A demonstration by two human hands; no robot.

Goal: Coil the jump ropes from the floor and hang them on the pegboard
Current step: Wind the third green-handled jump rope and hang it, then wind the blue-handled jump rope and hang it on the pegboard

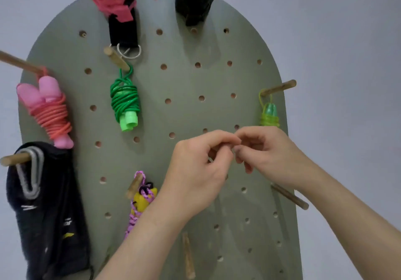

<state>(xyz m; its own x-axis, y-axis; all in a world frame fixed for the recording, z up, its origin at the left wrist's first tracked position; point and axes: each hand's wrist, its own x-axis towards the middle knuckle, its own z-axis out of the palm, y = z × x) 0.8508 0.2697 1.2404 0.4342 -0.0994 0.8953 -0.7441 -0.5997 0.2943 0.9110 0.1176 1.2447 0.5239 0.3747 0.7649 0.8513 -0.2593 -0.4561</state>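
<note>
Head view: four coiled jump ropes hang from pegs on the pegboard (195, 80): pink rope (51, 115), green rope (124, 102), lime rope (269, 115), purple rope (141, 199). The left hand (195, 171) and right hand (267, 151) meet before the board, fingers curled, tips touching; whether they pinch anything I cannot tell. Hanging looks nearly finished; any further rope needs the bare peg (289, 196) at lower right.
</note>
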